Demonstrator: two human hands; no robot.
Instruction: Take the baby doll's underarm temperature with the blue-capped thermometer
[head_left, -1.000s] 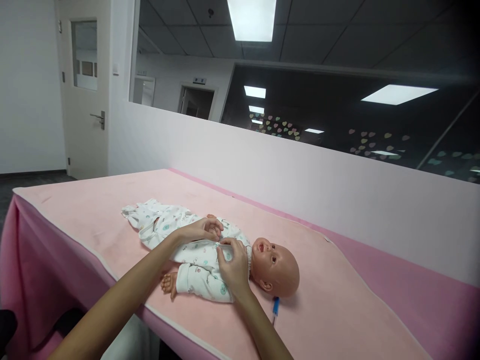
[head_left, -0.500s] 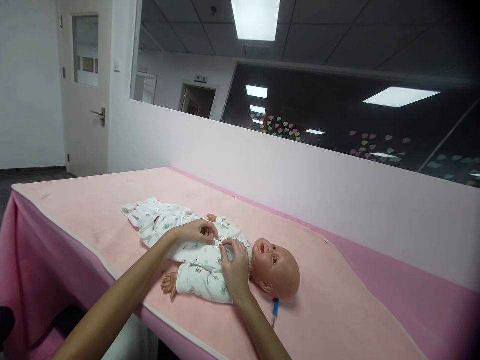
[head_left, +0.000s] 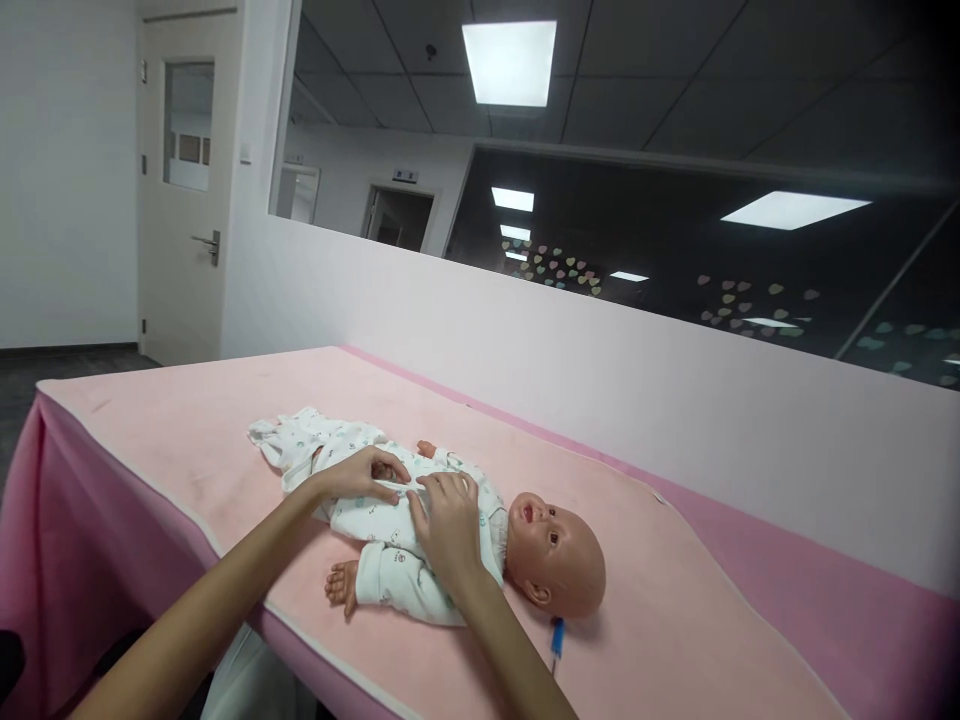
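Note:
A baby doll (head_left: 559, 555) lies on its back on the pink table cover, its head to the right. It wears a white printed outfit (head_left: 375, 520). My left hand (head_left: 367, 473) is over the doll's belly, its fingers curled and pinching the front of the outfit. Close beside it, my right hand (head_left: 450, 520) rests on the doll's chest, with thumb and fingers pinching the cloth's front edge. The fingertips of both hands nearly meet. What exactly lies between them is too small to tell.
A blue-ended thin object (head_left: 557, 640) lies below the doll's head. The pink table cover (head_left: 675, 620) meets a white wall (head_left: 600, 370) with a window above. A door (head_left: 184, 200) stands at the back left.
Both hands have shifted left along the front of the outfit, toward the doll's legs. The whole view has tilted up slightly, so the table sits a little lower.

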